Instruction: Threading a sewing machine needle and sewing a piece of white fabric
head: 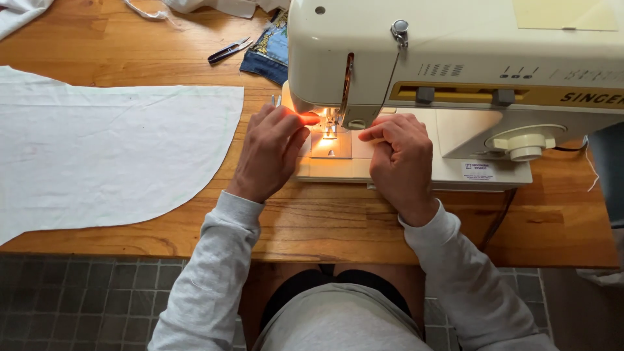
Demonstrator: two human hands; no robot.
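Nearest to me, my grey sleeves run up from the bottom edge over the front of the wooden table (325, 227). Both hands rest on the flat bed of the cream sewing machine (455, 71), which stands on the table ahead of me. My left hand (270, 153) lies just left of the needle area, its fingers stretched forward and loosely together, with the fingertips (305, 119) glowing orange in the machine's lamp right beside the presser foot (331, 123). My right hand (400, 159) sits just right of the needle plate (330, 146), fingers curled in, and the thumb and forefinger are pinched narrowly together near the foot. I cannot tell whether anything is held in that pinch; if it is thread, it is too fine to see. Neither hand grasps anything I can make out.

To the left, well apart from the hands, a large cut piece of white fabric (110, 153) lies flat on the table. Farther back, small thread snips (229, 51) lie beside a folded piece of denim (268, 55), close to the rear of the machine.
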